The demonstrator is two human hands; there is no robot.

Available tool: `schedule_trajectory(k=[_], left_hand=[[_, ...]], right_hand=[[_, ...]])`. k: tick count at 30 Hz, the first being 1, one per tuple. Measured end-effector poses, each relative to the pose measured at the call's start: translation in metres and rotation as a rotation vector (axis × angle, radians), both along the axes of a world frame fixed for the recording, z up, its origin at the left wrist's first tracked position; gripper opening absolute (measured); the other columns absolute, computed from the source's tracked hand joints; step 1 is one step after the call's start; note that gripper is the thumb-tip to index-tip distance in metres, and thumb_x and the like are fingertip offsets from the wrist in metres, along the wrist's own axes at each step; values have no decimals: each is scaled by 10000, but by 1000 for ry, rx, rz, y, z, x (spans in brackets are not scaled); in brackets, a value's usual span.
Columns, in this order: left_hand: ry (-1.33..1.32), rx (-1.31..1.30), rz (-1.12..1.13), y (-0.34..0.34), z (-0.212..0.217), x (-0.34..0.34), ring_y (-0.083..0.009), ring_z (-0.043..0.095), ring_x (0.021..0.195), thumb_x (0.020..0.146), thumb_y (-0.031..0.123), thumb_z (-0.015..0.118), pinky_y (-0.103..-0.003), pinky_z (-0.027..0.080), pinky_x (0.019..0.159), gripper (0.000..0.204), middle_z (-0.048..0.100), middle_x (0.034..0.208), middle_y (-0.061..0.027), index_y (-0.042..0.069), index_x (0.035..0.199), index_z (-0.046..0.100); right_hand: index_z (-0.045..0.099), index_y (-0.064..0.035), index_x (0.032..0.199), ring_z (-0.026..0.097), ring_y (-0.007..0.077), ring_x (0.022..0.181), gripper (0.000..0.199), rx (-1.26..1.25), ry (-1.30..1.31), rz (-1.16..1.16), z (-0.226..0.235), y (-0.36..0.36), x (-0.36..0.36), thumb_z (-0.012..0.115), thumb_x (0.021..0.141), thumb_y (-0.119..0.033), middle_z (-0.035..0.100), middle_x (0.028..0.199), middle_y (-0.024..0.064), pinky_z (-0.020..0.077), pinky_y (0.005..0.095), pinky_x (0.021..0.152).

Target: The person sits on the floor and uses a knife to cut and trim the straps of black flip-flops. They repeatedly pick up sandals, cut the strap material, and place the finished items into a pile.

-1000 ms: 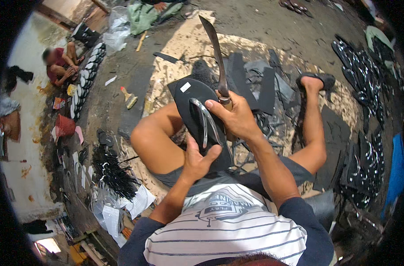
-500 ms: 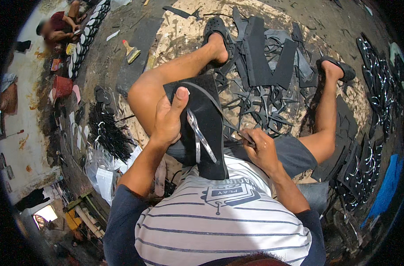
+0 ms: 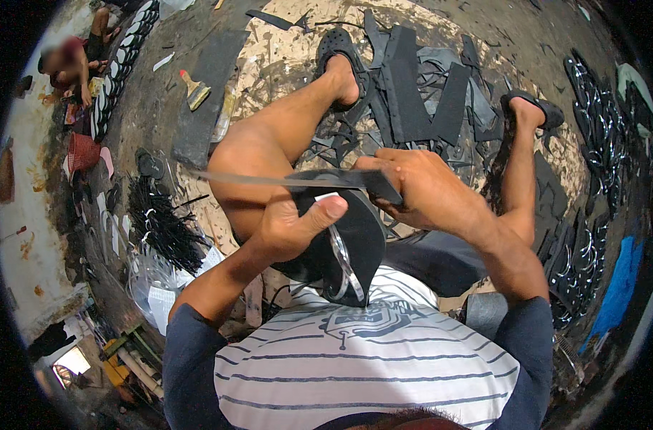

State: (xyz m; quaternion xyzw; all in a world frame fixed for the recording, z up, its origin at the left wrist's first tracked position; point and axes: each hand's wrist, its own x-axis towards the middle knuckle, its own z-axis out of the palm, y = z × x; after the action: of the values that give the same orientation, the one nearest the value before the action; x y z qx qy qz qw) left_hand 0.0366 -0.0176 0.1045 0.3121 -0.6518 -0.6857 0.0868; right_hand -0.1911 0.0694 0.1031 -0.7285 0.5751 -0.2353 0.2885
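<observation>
My left hand (image 3: 297, 228) is closed round a black flip-flop (image 3: 362, 240) with shiny silver straps, held over my lap with its thumb on top. My right hand (image 3: 430, 188) is closed at the flip-flop's far edge. From it a long, thin grey blade (image 3: 269, 180), like a knife's, reaches left across the sole end, somewhat blurred. A dark, pointed piece (image 3: 384, 186) shows at the right fingers; whether it is a cut-off flap of the sole or part of the knife, I cannot tell. The knife's handle is hidden.
Black sheet scraps (image 3: 412, 93) lie between my feet. A paintbrush (image 3: 195, 91) rests at the far left, near a red basket (image 3: 84, 152) and a bundle of black strips (image 3: 161, 226). Many silver-strapped flip-flops (image 3: 602, 136) line the right. Another person (image 3: 72, 68) sits far left.
My right hand has moved up and left to the flip-flop's far end, and the blade now points left across it. The flip-flop has tilted and turned in my left hand.
</observation>
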Motion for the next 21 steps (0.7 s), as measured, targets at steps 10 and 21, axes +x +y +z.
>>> schedule_trajectory(k=[10,21], left_hand=[[-120,1,-271,1,2,-16,-168,556,992,961,575,572,-343,474,871,589,612,1099,-53,44,1213,612],[885,710,85,8,8,-7,-264,539,1252,825,797,527,-489,429,1054,1035,458,1463,-174,23,1489,354]], right_hand=[[621,-16,1231,656,406,1001,601,328,173,392,42,-45,-23,742,642,-4,684,1059,229,535,448,838],[546,3,1226,585,214,869,419,-83,-493,-752,-9,61,-49,674,831,-55,571,888,63,483,311,825]])
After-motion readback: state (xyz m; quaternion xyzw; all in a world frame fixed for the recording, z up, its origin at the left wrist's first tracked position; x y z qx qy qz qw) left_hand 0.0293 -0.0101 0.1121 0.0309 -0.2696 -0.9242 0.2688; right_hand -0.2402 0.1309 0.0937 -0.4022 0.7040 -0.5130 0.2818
